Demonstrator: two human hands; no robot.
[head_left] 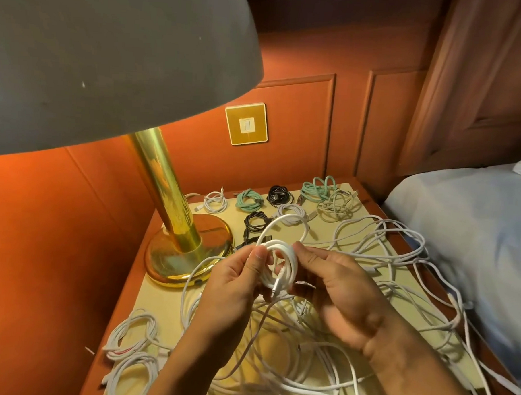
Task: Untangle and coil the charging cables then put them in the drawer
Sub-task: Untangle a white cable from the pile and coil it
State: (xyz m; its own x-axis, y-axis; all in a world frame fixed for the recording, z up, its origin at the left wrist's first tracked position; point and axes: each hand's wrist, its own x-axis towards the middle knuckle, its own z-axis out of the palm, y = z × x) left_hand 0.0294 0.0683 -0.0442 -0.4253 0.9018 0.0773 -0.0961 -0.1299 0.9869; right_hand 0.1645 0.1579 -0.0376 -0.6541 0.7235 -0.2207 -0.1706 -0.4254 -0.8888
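Note:
Above the middle of the bedside table [165, 300] I hold a white cable coil [283, 258]. My left hand [234, 288] pinches its left side and my right hand [338, 293] grips its right side. One loop of the same cable arches above the coil, and its tail drops into a loose tangle of white cables [368, 291] spread over the table's right and front. Finished coils lie along the back: mint [248, 199], black [278, 195], a second mint one [318, 189] and a beige one [336, 206]. No drawer is in view.
A brass lamp base [188, 248] stands at the table's left with its grey shade [110, 56] overhead. More white coils [133, 341] lie at the front left. A bed with pale sheets [466, 236] borders the right side. A wall switch [246, 124] sits behind.

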